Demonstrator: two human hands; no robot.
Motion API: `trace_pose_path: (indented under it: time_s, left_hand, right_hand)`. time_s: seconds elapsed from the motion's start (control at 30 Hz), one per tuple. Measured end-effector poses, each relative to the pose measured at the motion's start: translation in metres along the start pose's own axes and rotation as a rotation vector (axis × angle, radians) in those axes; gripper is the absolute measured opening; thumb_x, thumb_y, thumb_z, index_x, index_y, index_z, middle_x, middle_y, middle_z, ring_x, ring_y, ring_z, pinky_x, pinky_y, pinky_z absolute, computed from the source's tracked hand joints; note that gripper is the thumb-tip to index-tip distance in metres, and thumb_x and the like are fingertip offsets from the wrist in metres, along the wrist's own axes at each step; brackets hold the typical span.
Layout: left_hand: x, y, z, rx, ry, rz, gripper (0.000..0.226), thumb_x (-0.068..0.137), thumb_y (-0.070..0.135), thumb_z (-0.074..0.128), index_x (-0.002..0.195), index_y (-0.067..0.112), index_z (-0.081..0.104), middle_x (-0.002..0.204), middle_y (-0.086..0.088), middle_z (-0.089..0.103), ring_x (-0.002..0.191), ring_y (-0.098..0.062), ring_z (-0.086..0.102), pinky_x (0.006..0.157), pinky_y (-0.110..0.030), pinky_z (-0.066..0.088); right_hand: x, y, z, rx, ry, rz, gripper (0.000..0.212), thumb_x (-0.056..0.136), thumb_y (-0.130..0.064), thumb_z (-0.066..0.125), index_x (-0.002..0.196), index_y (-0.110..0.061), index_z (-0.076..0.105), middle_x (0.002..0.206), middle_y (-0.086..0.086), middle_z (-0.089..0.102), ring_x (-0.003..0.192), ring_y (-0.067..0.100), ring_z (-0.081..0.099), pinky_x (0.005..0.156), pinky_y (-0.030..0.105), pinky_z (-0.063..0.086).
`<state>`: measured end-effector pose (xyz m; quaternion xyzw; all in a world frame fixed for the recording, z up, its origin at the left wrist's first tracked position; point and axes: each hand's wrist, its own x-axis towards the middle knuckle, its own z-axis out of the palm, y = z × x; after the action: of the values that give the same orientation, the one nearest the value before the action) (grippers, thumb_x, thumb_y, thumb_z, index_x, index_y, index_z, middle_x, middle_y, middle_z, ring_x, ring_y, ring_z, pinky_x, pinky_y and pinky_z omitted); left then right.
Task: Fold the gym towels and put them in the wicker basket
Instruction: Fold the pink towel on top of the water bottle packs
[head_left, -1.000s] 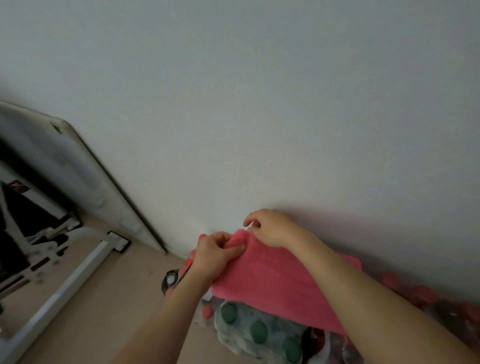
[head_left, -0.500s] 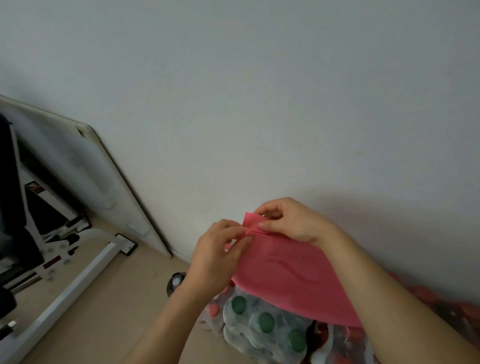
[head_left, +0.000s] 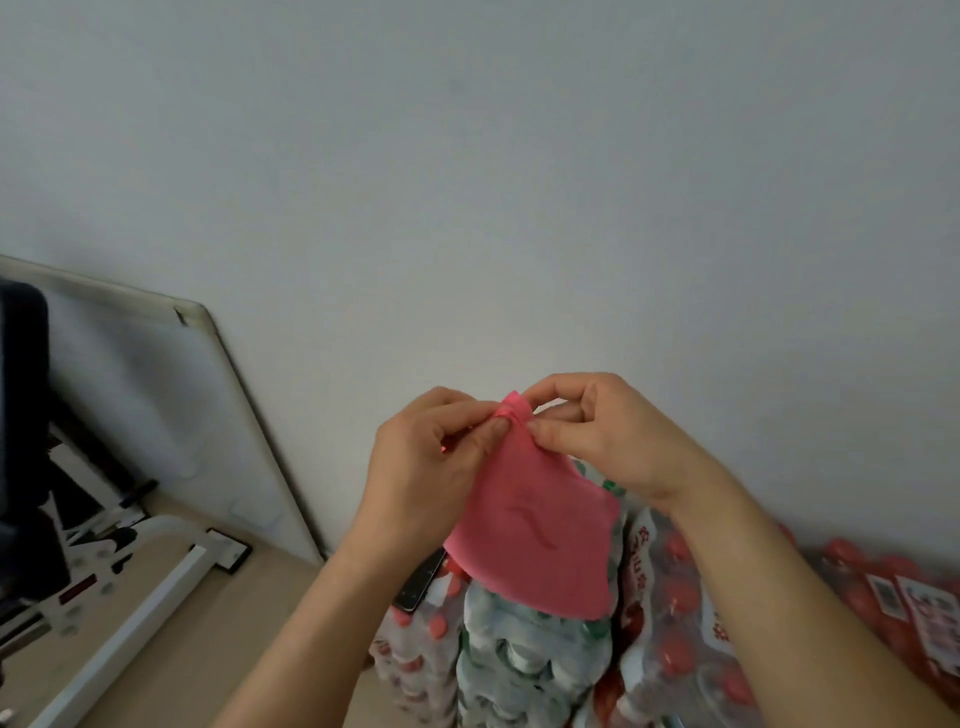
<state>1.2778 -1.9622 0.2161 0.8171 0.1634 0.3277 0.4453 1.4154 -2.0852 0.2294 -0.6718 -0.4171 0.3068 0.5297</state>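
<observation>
Wall (head_left: 519, 182): plain, fills most of the view. A board (head_left: 156, 395) leans on it at left.

Bottle packs (head_left: 524, 670): shrink-wrapped, stacked against the wall below the hands.

Towel (head_left: 540, 540): held in the air above the packs and in front of the wall. Whether its lower edge touches the packs cannot be told. The basket is not in view.

Left hand (head_left: 431, 467) and right hand (head_left: 602, 431): meeting at the towel's top corner.

Fingers: the left thumb (head_left: 496, 428) and forefinger pinch the corner from the left. The right thumb (head_left: 550, 431) and forefinger pinch the same corner from the right. The other fingers are curled.

Risk, as judged:
- Both grips sit on one small bunched corner, so the cloth hangs loose and unsupported. Its edges may fail to line up, giving a crooked fold.
- The cloth looks thin, so a slack pinch could let it slip onto the packs or down between them.
- No table is in view, so any fold made here is made in mid-air.

Towel condition: pink, thin, limp and smooth. It is gathered to a point at the top and widens below, with a faint curved mark on its face. Its layers cannot be counted.
</observation>
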Motion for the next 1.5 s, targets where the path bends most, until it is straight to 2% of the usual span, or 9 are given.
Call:
trace_pose_path:
  time_s: [0.17,0.4,0.53,0.8,0.97,1.1,1.27,1.4,1.5]
  left_hand:
    - [-0.006,0.027,-0.027,-0.016,-0.020,0.094,0.022,0.081,0.014,0.073,0.087,0.035,0.075,0.084,0.013,0.071,0.082,-0.001,0.065,0.073,-0.016,0.050]
    - [-0.013,0.044,-0.057,0.019,-0.009,0.071,0.018,0.080,0.017,0.075,0.086,0.035,0.075,0.083,0.020,0.073,0.082,0.006,0.066,0.078,-0.017,0.053]
    - [-0.017,0.046,-0.065,0.071,0.019,0.082,0.008,0.079,0.023,0.076,0.081,0.031,0.075,0.075,0.018,0.071,0.074,0.001,0.067,0.071,-0.021,0.054]
    - [-0.012,0.044,-0.078,0.222,0.045,0.077,0.026,0.072,0.054,0.071,0.068,0.029,0.065,0.056,0.013,0.060,0.048,-0.003,0.049,0.049,-0.017,0.039]
    - [-0.014,0.033,-0.099,0.669,-0.023,0.311,0.039,0.079,0.063,0.054,0.072,0.026,0.063,0.054,0.009,0.054,0.055,-0.009,0.052,0.052,-0.029,0.043]
    - [-0.012,0.023,-0.106,0.697,-0.018,0.514,0.025,0.086,0.045,0.052,0.094,0.027,0.067,0.074,0.011,0.062,0.074,-0.017,0.055,0.066,-0.040,0.050]
    - [-0.008,0.043,-0.094,0.606,-0.181,0.321,0.068,0.079,0.073,0.042,0.134,0.033,0.044,0.122,0.017,0.057,0.114,-0.004,0.048,0.095,-0.029,0.041]
    - [0.007,0.058,-0.073,0.440,-0.371,0.214,0.033,0.081,0.056,0.061,0.104,0.035,0.054,0.074,0.012,0.057,0.067,0.003,0.052,0.063,-0.014,0.040]
    - [0.015,0.069,-0.070,0.474,-0.399,0.289,0.012,0.086,0.040,0.064,0.085,0.033,0.054,0.061,0.011,0.048,0.059,0.001,0.047,0.057,-0.014,0.035]
  right_hand:
    - [-0.020,-0.030,0.022,-0.003,0.094,-0.084,0.011,0.088,-0.003,0.063,0.095,-0.011,0.066,0.085,0.024,0.071,0.079,0.033,0.066,0.090,0.056,0.047]
    - [-0.032,-0.051,0.049,0.020,0.131,-0.139,0.007,0.089,-0.004,0.063,0.093,-0.010,0.063,0.079,0.015,0.073,0.076,0.025,0.069,0.084,0.039,0.054]
    - [-0.036,-0.057,0.058,0.029,0.125,-0.140,0.007,0.089,-0.001,0.059,0.092,-0.006,0.063,0.063,0.005,0.066,0.055,0.008,0.056,0.060,0.018,0.046]
    - [-0.036,-0.060,0.063,0.081,0.193,-0.221,0.012,0.089,-0.017,0.065,0.093,-0.007,0.062,0.076,0.023,0.070,0.072,0.025,0.063,0.084,0.041,0.053]
    - [-0.033,-0.051,0.050,-0.051,0.396,-0.287,0.007,0.091,-0.011,0.062,0.086,-0.013,0.058,0.064,0.016,0.066,0.057,0.016,0.048,0.060,0.032,0.043]
    - [-0.032,-0.039,0.049,-0.139,0.510,-0.349,0.008,0.093,-0.013,0.060,0.087,-0.018,0.055,0.061,0.012,0.062,0.053,0.018,0.042,0.053,0.036,0.038]
    - [-0.040,-0.050,0.051,-0.260,0.369,-0.398,0.006,0.093,-0.016,0.059,0.091,-0.020,0.055,0.065,0.000,0.065,0.057,0.007,0.049,0.058,0.026,0.043]
    - [-0.047,-0.054,0.046,-0.248,0.342,-0.394,0.007,0.094,-0.017,0.058,0.091,-0.023,0.055,0.069,-0.001,0.066,0.061,0.007,0.052,0.062,0.026,0.045]
    - [-0.056,-0.048,0.037,-0.039,0.261,-0.280,0.009,0.093,-0.026,0.057,0.099,-0.019,0.055,0.074,0.002,0.065,0.066,0.015,0.056,0.064,0.031,0.047]
